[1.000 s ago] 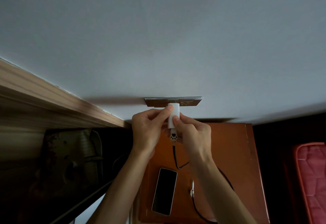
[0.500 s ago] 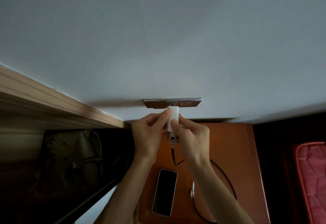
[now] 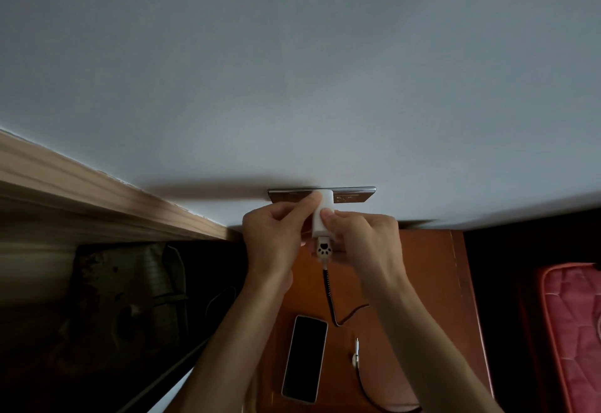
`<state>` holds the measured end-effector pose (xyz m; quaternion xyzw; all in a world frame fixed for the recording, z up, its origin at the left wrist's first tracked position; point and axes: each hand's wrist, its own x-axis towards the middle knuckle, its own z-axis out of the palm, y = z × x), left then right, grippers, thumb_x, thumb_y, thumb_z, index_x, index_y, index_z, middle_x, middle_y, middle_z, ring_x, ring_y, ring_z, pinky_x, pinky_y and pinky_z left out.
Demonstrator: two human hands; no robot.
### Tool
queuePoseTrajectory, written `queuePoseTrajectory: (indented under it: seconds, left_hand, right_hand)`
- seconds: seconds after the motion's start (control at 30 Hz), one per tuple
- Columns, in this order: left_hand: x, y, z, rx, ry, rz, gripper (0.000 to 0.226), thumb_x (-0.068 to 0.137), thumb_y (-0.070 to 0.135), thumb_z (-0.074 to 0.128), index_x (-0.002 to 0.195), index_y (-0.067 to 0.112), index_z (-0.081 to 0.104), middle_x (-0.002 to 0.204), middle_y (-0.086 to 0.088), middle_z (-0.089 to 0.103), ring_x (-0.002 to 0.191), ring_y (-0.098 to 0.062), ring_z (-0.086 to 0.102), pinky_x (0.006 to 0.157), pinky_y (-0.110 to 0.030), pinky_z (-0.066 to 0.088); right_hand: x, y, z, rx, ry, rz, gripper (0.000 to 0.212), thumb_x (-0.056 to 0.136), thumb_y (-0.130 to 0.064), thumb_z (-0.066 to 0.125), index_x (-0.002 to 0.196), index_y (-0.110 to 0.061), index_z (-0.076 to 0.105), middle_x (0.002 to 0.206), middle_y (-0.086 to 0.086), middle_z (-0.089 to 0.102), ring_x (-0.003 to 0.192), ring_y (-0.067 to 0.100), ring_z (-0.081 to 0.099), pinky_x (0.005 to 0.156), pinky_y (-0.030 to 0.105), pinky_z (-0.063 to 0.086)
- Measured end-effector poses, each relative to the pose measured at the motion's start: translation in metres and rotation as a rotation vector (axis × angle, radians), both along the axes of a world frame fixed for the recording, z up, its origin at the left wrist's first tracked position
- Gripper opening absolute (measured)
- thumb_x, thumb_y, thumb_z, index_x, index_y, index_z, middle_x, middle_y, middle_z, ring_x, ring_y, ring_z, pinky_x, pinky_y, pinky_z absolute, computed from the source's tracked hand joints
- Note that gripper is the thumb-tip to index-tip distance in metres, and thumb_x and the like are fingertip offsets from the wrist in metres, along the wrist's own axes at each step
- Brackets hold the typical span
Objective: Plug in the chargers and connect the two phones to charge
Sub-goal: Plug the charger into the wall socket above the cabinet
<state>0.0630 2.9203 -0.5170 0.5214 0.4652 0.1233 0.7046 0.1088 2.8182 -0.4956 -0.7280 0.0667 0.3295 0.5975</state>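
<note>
White charger [image 3: 323,214] points its long axis straight into the socket plate [image 3: 353,197], seemingly not quite seated; left grip [image 3: 276,240] and right grip [image 3: 361,240] pinch its sides from behind, equally near; one phone [image 3: 305,357] lies on the table [image 3: 422,282] below.

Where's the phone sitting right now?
Head view, low centre: the phone lies screen up on the orange-brown nightstand, below the white charger at the wall socket, with the loose cable plug just to its right.
</note>
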Motion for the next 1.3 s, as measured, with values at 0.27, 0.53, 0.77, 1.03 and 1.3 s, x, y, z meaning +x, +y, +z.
queuePoseTrajectory:
  seconds: [0.27, 0.53, 0.77, 1.03, 1.3]
  left_hand:
    - [-0.018, -0.002, -0.017, -0.005, -0.041, -0.042, 0.015, 0.077, 0.023, 0.082, 0.074, 0.008, 0.079, 0.074, -0.011, 0.077, 0.070, -0.022, 0.074, 0.064, -0.029, 0.058]
    - [-0.021, 0.001, -0.018, -0.031, -0.009, -0.125, 0.023, 0.078, 0.032, 0.082, 0.083, 0.010, 0.075, 0.086, -0.007, 0.078, 0.085, -0.023, 0.076, 0.071, -0.035, 0.061]
    - [-0.010, 0.002, -0.007, -0.090, 0.033, -0.102, 0.030, 0.074, 0.030, 0.085, 0.086, 0.005, 0.075, 0.083, -0.005, 0.079, 0.076, -0.018, 0.077, 0.059, -0.025, 0.057]
    - [-0.016, -0.005, -0.023, -0.087, -0.041, -0.043, 0.033, 0.067, 0.027, 0.085, 0.086, 0.001, 0.075, 0.088, -0.010, 0.078, 0.086, -0.024, 0.076, 0.071, -0.033, 0.059]
    - [-0.002, 0.000, -0.018, -0.078, 0.015, -0.008, 0.010, 0.070, 0.019, 0.086, 0.070, 0.013, 0.078, 0.074, -0.007, 0.077, 0.068, -0.017, 0.075, 0.056, -0.022, 0.055]
  right_hand:
    - [-0.027, 0.001, -0.017, 0.009, -0.071, -0.064, 0.016, 0.085, -0.024, 0.065, 0.084, -0.022, 0.081, 0.075, 0.008, 0.078, 0.077, 0.032, 0.075, 0.074, 0.057, 0.060]
    - [-0.023, -0.003, -0.014, 0.008, -0.044, -0.058, 0.023, 0.090, -0.016, 0.065, 0.077, -0.026, 0.081, 0.074, 0.012, 0.077, 0.073, 0.035, 0.075, 0.070, 0.056, 0.061]
    - [-0.007, -0.002, -0.003, -0.039, 0.008, 0.007, 0.026, 0.090, -0.023, 0.066, 0.068, -0.029, 0.079, 0.069, 0.011, 0.076, 0.072, 0.032, 0.076, 0.073, 0.055, 0.062]
    - [-0.013, -0.006, -0.013, -0.023, -0.051, 0.040, 0.022, 0.091, -0.009, 0.063, 0.081, -0.017, 0.081, 0.072, 0.008, 0.077, 0.071, 0.026, 0.076, 0.072, 0.055, 0.061]
    - [-0.003, 0.000, -0.010, -0.061, -0.063, 0.055, 0.025, 0.089, -0.013, 0.062, 0.070, -0.018, 0.079, 0.068, 0.012, 0.075, 0.071, 0.035, 0.074, 0.066, 0.057, 0.060]
